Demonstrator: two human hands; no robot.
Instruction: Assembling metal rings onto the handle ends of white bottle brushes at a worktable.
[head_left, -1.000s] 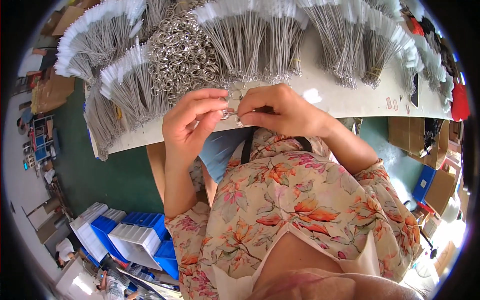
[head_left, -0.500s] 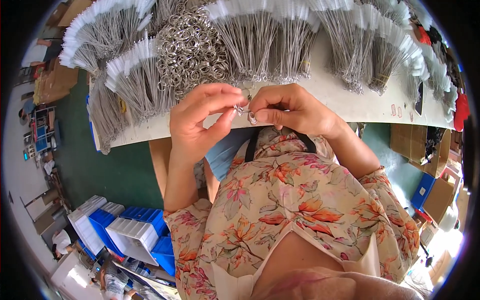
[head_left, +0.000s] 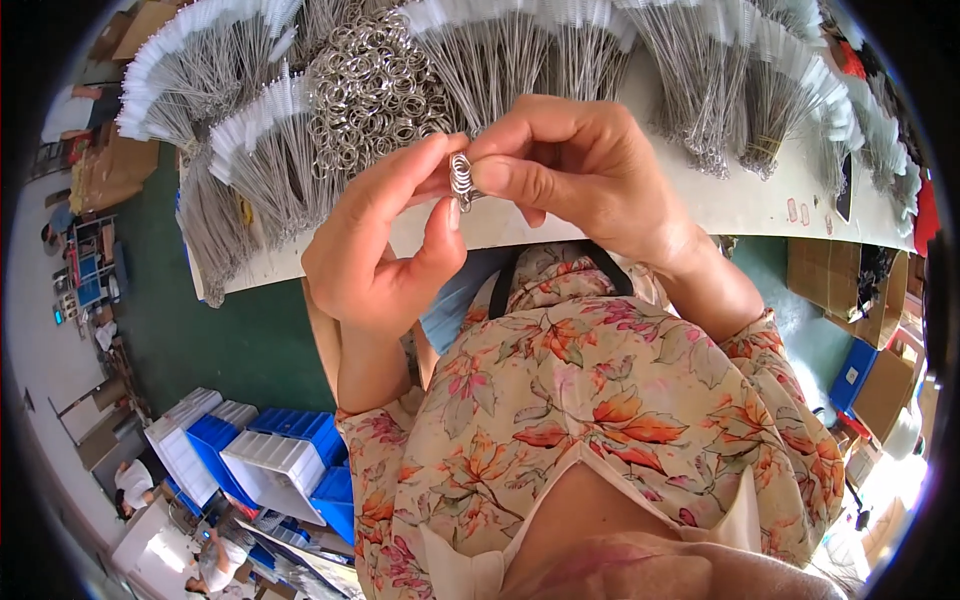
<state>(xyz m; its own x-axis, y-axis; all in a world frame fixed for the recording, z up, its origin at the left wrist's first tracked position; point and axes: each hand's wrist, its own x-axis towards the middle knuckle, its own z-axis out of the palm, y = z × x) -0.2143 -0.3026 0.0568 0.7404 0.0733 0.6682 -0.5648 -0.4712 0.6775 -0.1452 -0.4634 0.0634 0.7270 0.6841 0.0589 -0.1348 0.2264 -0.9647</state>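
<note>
A small stack of shiny metal split rings [head_left: 461,178] is held up between my two hands, over the near edge of the table. My right hand [head_left: 600,185] pinches the stack from the right with thumb and forefinger. From the left, my left hand [head_left: 375,240] curls around it, forefinger at the top and thumb tip at the bottom of the rings. The rings face me side by side; what lies behind them is hidden by the fingers. Beyond my hands lies a heap of loose metal rings [head_left: 375,95] on the table.
Bundles of thin wire brushes [head_left: 490,60] with white bristles line the white table [head_left: 640,215] on both sides of the heap. Blue and white plastic crates [head_left: 270,460] stand on the green floor at lower left. Cardboard boxes [head_left: 825,275] stand at right. Other people are at far left.
Both hands have risen and shifted slightly away from me and left. The rings, partly covered before, now show as a stack turned toward me. The left fingers have closed in around them.
</note>
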